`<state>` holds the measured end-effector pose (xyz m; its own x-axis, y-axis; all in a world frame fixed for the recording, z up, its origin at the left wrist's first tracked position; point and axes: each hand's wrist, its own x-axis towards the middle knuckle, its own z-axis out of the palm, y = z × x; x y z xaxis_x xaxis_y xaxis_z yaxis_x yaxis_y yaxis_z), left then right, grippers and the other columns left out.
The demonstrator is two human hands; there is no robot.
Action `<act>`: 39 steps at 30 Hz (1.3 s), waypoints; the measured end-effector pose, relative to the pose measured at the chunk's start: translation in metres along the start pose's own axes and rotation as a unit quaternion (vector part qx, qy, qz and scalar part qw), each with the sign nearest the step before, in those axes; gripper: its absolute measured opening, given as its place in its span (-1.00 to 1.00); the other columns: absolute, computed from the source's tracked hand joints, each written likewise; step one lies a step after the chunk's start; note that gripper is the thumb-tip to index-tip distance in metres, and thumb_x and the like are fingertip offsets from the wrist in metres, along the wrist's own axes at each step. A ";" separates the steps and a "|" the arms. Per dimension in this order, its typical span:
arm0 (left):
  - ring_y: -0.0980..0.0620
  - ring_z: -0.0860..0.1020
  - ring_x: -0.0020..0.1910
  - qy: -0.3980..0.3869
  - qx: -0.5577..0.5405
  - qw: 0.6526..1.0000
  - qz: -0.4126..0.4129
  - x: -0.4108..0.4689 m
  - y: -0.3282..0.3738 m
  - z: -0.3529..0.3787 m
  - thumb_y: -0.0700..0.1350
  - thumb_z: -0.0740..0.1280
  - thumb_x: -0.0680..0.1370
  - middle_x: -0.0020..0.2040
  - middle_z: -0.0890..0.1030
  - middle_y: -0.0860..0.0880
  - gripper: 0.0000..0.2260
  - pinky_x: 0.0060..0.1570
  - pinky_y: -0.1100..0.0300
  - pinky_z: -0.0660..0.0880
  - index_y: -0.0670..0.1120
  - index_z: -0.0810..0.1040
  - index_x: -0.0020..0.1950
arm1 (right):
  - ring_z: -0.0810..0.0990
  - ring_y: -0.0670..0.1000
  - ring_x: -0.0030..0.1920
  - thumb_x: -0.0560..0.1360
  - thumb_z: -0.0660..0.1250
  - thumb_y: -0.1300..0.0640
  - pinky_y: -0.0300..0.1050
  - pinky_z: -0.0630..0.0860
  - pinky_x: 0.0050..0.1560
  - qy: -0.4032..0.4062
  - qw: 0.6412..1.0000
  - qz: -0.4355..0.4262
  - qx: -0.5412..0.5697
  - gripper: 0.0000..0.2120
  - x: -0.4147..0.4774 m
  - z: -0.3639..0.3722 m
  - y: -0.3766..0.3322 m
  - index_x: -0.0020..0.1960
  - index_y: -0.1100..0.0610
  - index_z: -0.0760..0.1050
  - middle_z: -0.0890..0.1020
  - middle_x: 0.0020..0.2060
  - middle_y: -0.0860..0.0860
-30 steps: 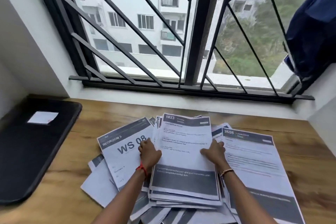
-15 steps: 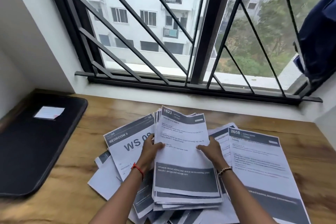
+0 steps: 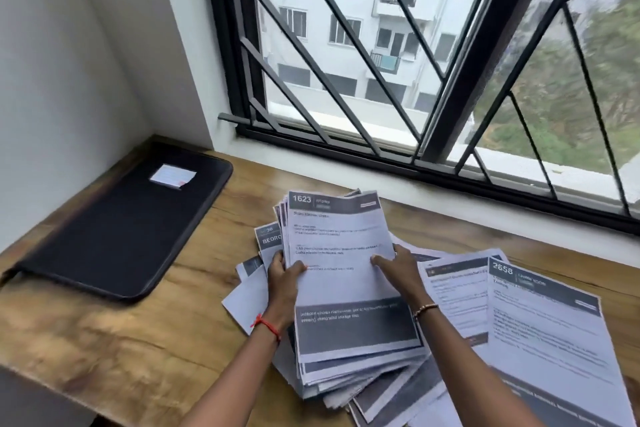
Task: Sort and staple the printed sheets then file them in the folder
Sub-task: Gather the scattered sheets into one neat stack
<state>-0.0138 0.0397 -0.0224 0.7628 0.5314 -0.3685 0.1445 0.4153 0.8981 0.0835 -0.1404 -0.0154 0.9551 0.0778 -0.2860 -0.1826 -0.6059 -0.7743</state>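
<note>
Printed sheets (image 3: 343,253) right of the folder (image 3: 121,236): your left grip (image 3: 282,276) and right grip (image 3: 398,269) are pinching their edges. Fanned lower ones may be slipping out.

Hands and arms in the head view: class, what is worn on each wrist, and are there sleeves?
No sleeves show on either forearm. At the left hand a red thread is tied round the wrist. At the right hand a thin bracelet of small gold-toned beads circles the wrist. No gloves.
</note>
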 end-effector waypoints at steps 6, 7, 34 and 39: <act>-0.26 0.33 0.24 0.152 0.272 0.949 0.047 -0.006 -0.015 -0.016 -0.37 0.26 0.45 0.25 0.41 -0.24 -0.65 0.08 0.18 0.23 -0.21 0.45 0.23 | 0.51 0.20 0.12 0.41 0.29 0.19 -0.07 0.45 0.01 -0.038 0.990 -0.026 -0.134 -0.67 -0.002 0.030 -0.006 0.14 0.29 0.46 0.53 0.15 0.22; -0.26 0.31 0.26 0.158 0.295 0.942 0.030 -0.006 -0.016 -0.017 -0.34 0.27 0.45 0.29 0.38 -0.26 -0.62 0.14 0.17 0.20 -0.26 0.42 0.27 | 0.45 0.22 0.19 0.41 0.29 0.15 -0.02 0.44 0.10 -0.043 0.984 -0.029 -0.169 -0.62 -0.002 0.032 -0.006 0.19 0.27 0.42 0.47 0.21 0.23; -0.31 0.30 0.33 0.186 0.288 0.939 0.026 -0.031 -0.028 -0.017 -0.39 0.25 0.46 0.35 0.29 -0.37 -0.40 0.29 0.00 0.24 -0.36 0.10 0.46 | -0.17 0.22 0.50 0.47 0.18 -0.28 0.23 -0.11 0.43 -0.085 0.932 -0.049 -0.348 -0.20 -0.013 0.043 0.002 0.52 0.02 -0.08 -0.12 0.51 0.19; -0.22 0.42 0.30 0.200 0.241 0.946 0.080 -0.032 -0.028 -0.015 -0.46 0.19 0.41 0.34 0.44 -0.25 -0.42 0.27 0.00 0.36 -0.26 0.24 0.44 | -0.23 0.14 0.51 0.46 0.23 -0.23 0.26 -0.14 0.43 -0.075 0.944 -0.068 -0.315 -0.23 -0.012 0.041 0.006 0.51 0.04 -0.03 -0.13 0.52 0.07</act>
<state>-0.0519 0.0220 -0.0396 0.5142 0.8356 -0.1936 0.3910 -0.0275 0.9200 0.0618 -0.1127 -0.0398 0.9068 0.2723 -0.3217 0.1600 -0.9285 -0.3351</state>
